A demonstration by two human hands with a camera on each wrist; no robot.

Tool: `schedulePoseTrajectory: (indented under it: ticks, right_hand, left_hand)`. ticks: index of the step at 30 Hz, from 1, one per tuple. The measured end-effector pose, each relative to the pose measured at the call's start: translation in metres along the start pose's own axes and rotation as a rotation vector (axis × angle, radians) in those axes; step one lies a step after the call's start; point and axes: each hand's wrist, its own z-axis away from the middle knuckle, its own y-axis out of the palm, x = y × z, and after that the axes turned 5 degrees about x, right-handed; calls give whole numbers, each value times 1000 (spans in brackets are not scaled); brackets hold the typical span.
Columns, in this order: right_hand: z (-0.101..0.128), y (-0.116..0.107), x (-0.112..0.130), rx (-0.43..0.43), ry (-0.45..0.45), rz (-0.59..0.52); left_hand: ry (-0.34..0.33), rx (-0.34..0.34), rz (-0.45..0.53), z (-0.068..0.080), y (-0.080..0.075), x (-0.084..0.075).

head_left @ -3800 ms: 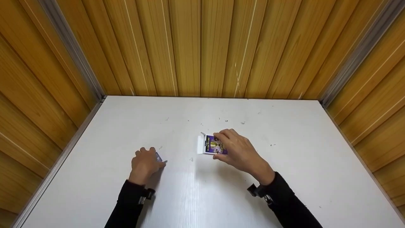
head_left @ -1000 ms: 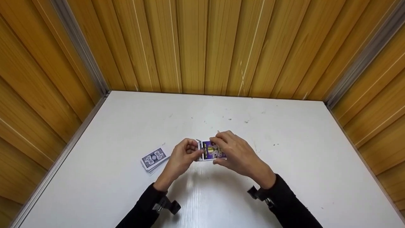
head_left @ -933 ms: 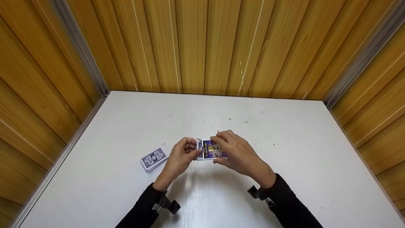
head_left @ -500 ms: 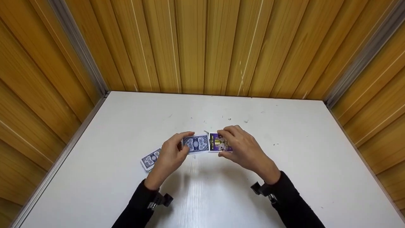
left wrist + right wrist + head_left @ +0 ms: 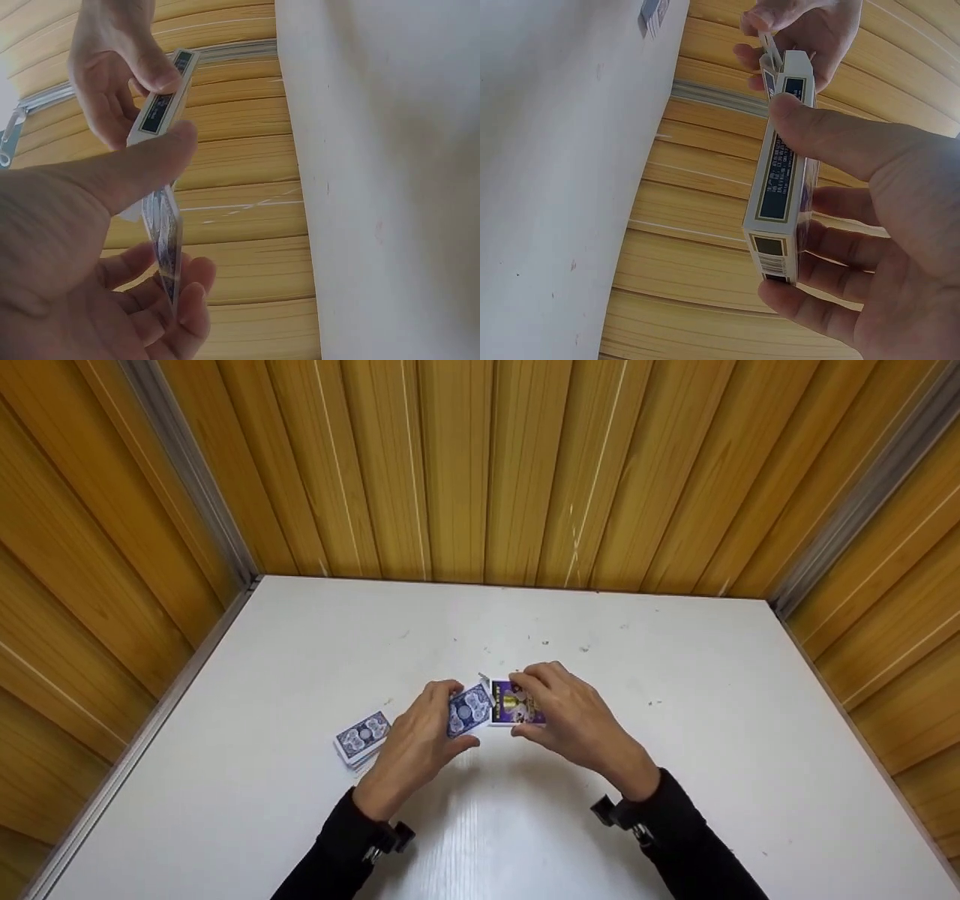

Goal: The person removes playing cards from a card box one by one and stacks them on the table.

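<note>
A small packet of blue-backed playing cards point(image 5: 469, 711) sits just above the middle of the white table point(image 5: 720, 780), pinched between the thumb and curled fingers of the left hand point(image 5: 417, 744), its end at the open mouth of the purple card box point(image 5: 516, 703). The right hand point(image 5: 576, 721) grips that box by its narrow sides, thumb against curled fingers. Another stack of cards point(image 5: 361, 738) lies flat on the table, left of the left hand.
</note>
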Motion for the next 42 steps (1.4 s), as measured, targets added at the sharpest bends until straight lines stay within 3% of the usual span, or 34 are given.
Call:
schedulePoseTrajectory:
  ticks: [5,8,16,21,26,42]
  right_hand:
    - [-2,0,-1,8,14,4]
    - [-3,0,-3,16,44,-15]
    - [1,-3,-7,5,89,-40]
    - [3,-4,-10,4,106,-29]
    - [3,-2,-9,17,109,-34]
    - [1,-1,-7,24,97,-2]
  left_hand:
    - [19,-10,-74,1,-9,4]
    - [-30,5,-67,0,-23,11]
    - [-325,62,46,-3,-58,44]
    - [-441,198,54,-2,-68,66]
    - [-477,322,64,4,-68,79]
    - [-507,418,-75,2,-52,89]
